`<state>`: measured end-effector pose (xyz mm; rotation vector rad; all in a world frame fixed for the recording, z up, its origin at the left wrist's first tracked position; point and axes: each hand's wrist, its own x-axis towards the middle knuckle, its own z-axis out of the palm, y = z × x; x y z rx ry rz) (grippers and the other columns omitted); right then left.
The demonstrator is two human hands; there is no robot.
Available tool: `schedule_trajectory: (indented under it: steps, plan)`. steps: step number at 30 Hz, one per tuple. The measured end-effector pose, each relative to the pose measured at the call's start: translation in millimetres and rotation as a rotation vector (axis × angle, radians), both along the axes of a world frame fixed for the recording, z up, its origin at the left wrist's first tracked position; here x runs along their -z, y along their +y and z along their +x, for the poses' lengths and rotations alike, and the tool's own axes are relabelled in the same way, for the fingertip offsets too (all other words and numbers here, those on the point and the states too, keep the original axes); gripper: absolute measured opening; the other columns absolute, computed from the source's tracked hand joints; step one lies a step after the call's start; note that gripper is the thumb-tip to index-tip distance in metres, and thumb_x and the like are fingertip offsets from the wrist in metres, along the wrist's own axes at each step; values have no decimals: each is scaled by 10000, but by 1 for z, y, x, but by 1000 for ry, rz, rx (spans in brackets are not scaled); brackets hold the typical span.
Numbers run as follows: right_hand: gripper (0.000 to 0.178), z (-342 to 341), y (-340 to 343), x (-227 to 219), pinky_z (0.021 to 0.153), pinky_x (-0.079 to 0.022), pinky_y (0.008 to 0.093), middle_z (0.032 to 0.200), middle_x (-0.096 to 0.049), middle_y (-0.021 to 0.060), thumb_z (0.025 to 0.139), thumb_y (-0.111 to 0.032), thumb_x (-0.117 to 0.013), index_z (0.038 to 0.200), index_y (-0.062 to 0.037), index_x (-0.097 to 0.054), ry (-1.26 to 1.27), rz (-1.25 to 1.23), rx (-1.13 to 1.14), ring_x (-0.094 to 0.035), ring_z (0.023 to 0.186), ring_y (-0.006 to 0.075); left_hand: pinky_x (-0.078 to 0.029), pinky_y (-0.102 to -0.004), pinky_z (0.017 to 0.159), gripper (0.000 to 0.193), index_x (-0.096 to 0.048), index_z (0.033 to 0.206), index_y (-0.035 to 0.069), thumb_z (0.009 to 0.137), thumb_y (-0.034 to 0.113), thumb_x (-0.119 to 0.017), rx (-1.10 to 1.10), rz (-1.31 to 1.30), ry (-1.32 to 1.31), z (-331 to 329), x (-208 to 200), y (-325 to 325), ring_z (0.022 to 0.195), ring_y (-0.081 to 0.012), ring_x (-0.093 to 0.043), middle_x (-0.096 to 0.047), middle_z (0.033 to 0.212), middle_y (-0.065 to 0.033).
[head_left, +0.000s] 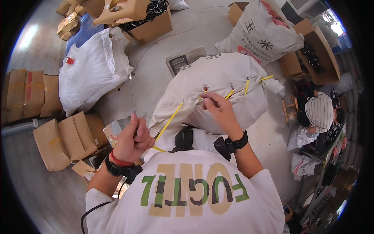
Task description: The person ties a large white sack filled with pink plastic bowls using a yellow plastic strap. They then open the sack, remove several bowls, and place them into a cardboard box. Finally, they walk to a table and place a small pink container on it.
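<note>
A full white woven sack [218,82] lies in front of me, its seam laced with a yellow plastic strap [171,119]. My left hand [132,138] is shut on a long thin metal needle [132,95] that points up, and the strap runs toward it. My right hand [218,107] pinches the sack's seam where the yellow strap comes through the cloth. Both wrists wear black bands.
Another stuffed white sack [91,70] sits to the left, a printed sack [261,33] at the back. Flat cardboard boxes [66,138] lie at the left, open boxes [152,23] behind. A scale [185,60] rests on the floor. A person in a striped cap [319,111] sits at the right.
</note>
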<state>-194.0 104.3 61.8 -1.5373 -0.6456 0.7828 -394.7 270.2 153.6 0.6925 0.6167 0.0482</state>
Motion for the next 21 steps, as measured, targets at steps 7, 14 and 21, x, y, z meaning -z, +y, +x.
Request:
schedule_trajectory:
  steps: [7,14,21]
  plan:
    - [472,-45,36,-34,812,-433,288,1017,-558,118,906,-253,-472,1265,30,-357,225,461,-422,-522,972,171,-366,-301,751,386,-476,819,64,961,352,-261,-141,474,-340,52,-5,-14,733,-142,-454,-429,766,-35]
    - [291,-30,18,-54,619,-447,262,761,-572,68,877,-115,-481,1121,39,-438,86,235,-347,-549,670,127,-344,-360,919,401,-464,1195,24,932,312,-371,162,1384,-166,86,7,-39,1083,-252,-441,-455,1181,-156]
    - [174,13,-51,-64,523,-375,189,679,-519,13,928,-153,-412,920,-19,-522,-47,299,660,-464,568,65,-297,-389,954,616,-387,1278,87,756,309,-628,726,1818,-129,70,45,-19,1090,-313,-434,-436,1213,-156]
